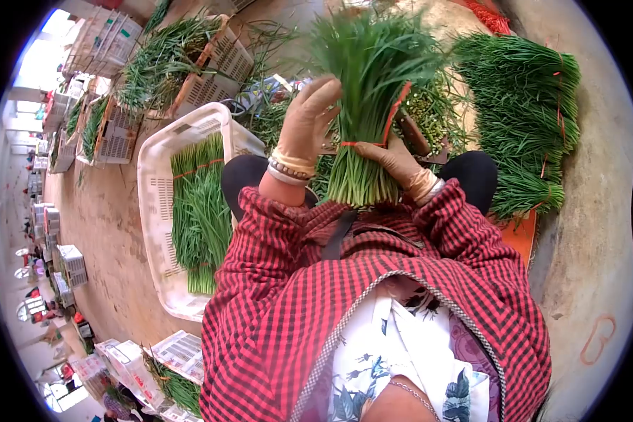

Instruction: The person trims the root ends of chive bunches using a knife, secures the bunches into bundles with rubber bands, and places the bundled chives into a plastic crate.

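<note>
A bundle of green garlic chives stands upright in front of my lap, cut ends down. A red tie circles it low down, and another red strip slants up its right side. My gloved right hand grips the bundle at the tie, thumb across the front. To the left of the bundle my gloved left hand is raised, fingers stretched and apart, holding nothing; its fingertips are close to the leaves. The leaf tops are blurred by motion.
A white plastic basket on my left holds tied chives. More tied bundles lie stacked on the right. Crates with loose greens stand at the far left, and red ties lie at the top. Trimmings lie behind the bundle.
</note>
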{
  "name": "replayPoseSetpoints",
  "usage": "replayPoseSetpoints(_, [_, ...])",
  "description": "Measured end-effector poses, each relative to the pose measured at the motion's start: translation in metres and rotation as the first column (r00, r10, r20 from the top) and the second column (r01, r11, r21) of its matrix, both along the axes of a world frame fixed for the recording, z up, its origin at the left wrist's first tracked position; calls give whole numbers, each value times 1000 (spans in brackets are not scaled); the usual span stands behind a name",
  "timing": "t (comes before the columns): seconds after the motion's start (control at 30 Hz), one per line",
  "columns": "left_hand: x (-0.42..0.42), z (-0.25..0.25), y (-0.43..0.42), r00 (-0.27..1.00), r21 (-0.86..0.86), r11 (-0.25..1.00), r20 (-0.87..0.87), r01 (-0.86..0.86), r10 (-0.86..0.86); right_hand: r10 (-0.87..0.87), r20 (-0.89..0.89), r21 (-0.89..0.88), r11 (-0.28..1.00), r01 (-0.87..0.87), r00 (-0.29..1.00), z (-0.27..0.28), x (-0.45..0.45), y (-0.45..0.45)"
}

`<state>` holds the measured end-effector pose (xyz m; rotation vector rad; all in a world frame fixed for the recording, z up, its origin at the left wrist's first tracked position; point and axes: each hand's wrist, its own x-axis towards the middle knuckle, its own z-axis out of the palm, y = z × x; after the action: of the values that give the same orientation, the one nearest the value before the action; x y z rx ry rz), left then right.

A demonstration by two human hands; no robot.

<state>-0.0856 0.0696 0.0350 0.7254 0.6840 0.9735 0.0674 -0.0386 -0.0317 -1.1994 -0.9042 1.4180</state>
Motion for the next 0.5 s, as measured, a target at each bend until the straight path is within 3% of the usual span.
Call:
replayPoseSetpoints(0.07, [-20,-35,8,960,-7,995,-259,103,-101,-42,-294,-110,994,9,955,6,7,-8])
replayPoseSetpoints(0.1, [-23,-53,10,903,-16,994,-418,104,-101,-21,-305,-109,994,-13,952,8,11,-10])
replayPoseSetpoints(0.13, [-31,-68,17,752,-107,951,-589,291,-296,2,-318,-111,993,-39,948,9,14,-12])
replayPoseSetpoints(0.2, [-26,-109,18,859,-358,887,-311,291,-407,96,-270,-50,992,-114,958,13,13,-14])
replayPoseSetpoints(0.23, [-13,-105,11,902,-213,889,-64,406,-427,150,-217,-36,986,-162,964,20,11,-14])
replayPoseSetpoints(0.27, [-9,-99,11,904,-213,891,-65,401,-423,189,-206,-49,978,-202,960,24,8,-14])
replayPoseSetpoints(0.33, [-2,-72,13,929,-187,929,257,320,-268,281,-182,-87,950,-301,942,32,4,-11])
replayPoseSetpoints(0.37, [-1,-70,19,886,-237,901,387,362,-254,237,-144,-45,968,-246,961,32,1,-7])
replayPoseSetpoints(0.4, [0,-67,23,888,-244,901,386,360,-250,190,-108,-4,981,-191,976,32,-1,-2])
replayPoseSetpoints(0.43, [2,-61,25,941,-284,911,251,297,-229,132,-182,41,991,-127,974,43,0,5])
replayPoseSetpoints(0.5, [6,-46,23,968,-283,935,-62,215,-242,69,-97,186,981,-50,993,54,17,35])
